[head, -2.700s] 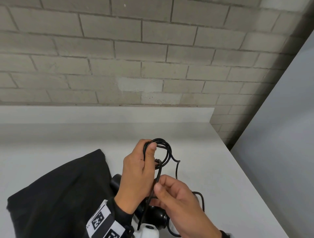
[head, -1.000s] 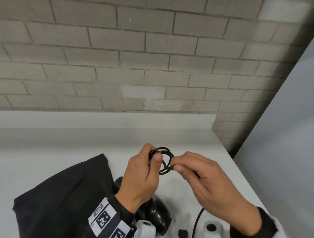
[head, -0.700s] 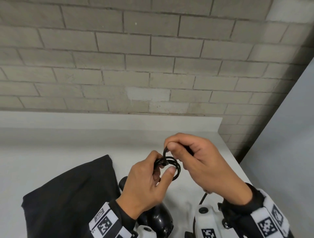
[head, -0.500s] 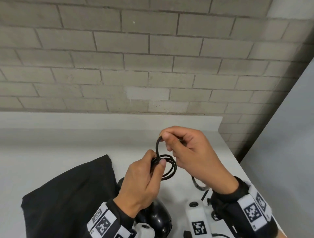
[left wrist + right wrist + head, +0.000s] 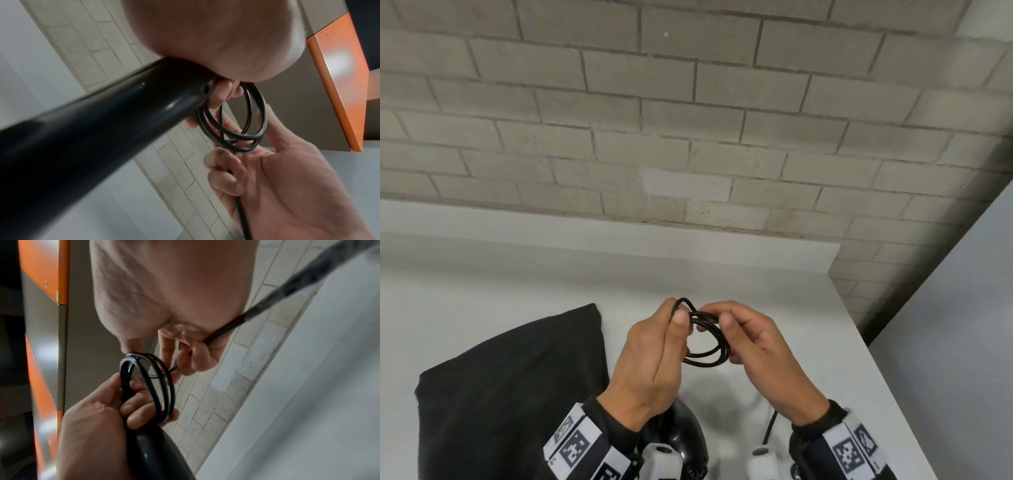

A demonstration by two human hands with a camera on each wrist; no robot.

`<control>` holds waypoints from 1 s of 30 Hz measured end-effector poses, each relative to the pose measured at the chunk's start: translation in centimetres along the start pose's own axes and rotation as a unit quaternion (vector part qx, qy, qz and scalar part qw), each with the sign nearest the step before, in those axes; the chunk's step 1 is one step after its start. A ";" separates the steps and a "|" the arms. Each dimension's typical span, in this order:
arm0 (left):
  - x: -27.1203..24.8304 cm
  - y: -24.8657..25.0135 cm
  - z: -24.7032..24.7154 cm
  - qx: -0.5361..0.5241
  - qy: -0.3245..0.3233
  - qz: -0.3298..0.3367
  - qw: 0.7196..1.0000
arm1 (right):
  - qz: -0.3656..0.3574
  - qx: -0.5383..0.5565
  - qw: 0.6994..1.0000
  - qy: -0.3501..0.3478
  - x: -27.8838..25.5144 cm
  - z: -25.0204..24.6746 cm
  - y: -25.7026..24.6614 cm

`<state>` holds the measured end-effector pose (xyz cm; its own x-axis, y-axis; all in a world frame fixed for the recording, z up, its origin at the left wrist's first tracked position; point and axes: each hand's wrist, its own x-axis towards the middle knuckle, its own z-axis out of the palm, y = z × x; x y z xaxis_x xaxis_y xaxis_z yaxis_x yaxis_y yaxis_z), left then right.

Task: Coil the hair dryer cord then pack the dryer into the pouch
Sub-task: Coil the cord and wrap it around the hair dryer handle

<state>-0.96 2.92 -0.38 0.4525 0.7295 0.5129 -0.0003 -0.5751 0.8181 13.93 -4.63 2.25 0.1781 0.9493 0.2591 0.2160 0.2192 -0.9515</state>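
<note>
So I'm watching two hands working one black cord point(image 5: 707, 346) above the white table point(image 5: 517, 284). The left hand point(image 5: 650, 363) is pinching a coil of about three loops while gripping the one dryer point(image 5: 92, 129) by its handle. The right hand point(image 5: 760, 356) is pinching the coil's other side, with loose cord trailing from its curled fingers. One black pouch point(image 5: 510, 394) is lying on the table, left of the hands.

A pale brick wall point(image 5: 688, 113) rises behind the white table point(image 5: 517, 274); an orange-edged cabinet point(image 5: 339, 78) stands nearby.
</note>
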 end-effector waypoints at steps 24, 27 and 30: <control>0.5 -0.4 0.0 -0.022 -0.034 -0.067 0.997 | -0.074 -0.116 0.981 0.134 -1.4 1.2 2.7; 0.6 -0.4 0.1 -0.018 -0.027 -0.069 0.997 | -0.174 -0.270 0.900 0.294 -2.2 3.2 3.4; 0.5 -0.4 0.2 0.005 -0.020 -0.063 0.998 | -0.185 -0.404 0.857 0.262 -2.8 4.6 4.2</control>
<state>-0.53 3.43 -0.47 0.4844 0.7804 0.3955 0.0676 -0.4841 0.8724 9.94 -5.30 -3.26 0.3153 0.5709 0.7581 0.9067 0.0545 -0.4181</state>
